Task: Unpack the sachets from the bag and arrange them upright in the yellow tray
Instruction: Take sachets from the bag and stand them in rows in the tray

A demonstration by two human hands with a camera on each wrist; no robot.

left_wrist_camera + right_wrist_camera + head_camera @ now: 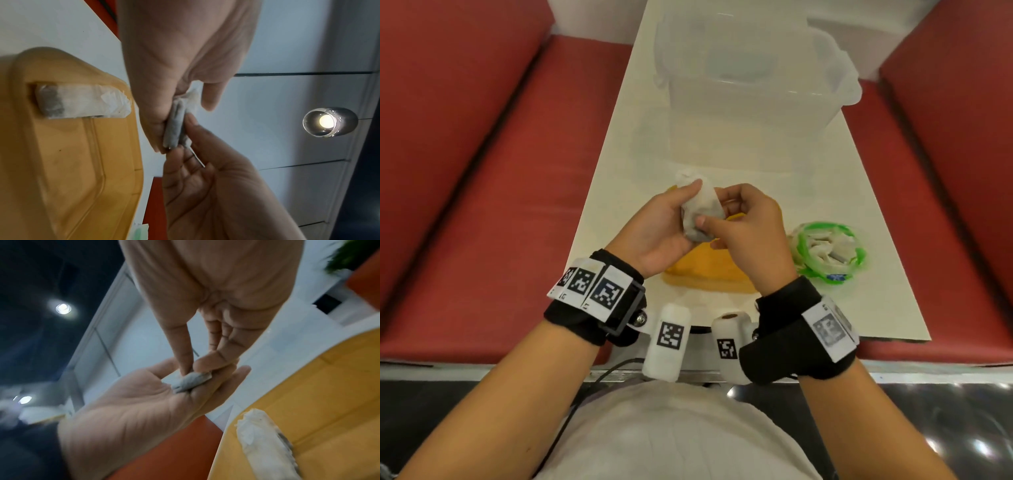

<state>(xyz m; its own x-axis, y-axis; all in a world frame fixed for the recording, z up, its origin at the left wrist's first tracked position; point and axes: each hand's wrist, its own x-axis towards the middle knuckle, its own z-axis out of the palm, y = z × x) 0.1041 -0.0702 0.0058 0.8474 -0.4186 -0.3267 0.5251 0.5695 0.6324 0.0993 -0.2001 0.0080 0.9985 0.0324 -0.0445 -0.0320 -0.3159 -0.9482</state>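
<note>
Wrist bands carrying black-and-white coded markers are seen closest in the head view; no readable text is found on them. Beyond them, a sachet [700, 212] is held above the yellow tray [709, 270] on the desk [859, 240]: it is cradled in the curled fingers of the left hand [657, 228] and pinched at its lower edge by the right hand [746, 229]. The bag [827, 251], green-trimmed and open, is placed just right of the tray, with more sachets visible inside. Its blue label is too blurred to be read. A clear lidded container [756, 85] is located farther back.

From the left wrist view, one sachet [82, 101] is shown already standing in the tray against its end wall.

From the right wrist view, the pinch of thumb and forefinger on the held sachet [192, 380] is confirmed.

The step in hand is judged to be the straightening of a sachet before placement. Next, lowering it upright beside the seated one is called for.
</note>
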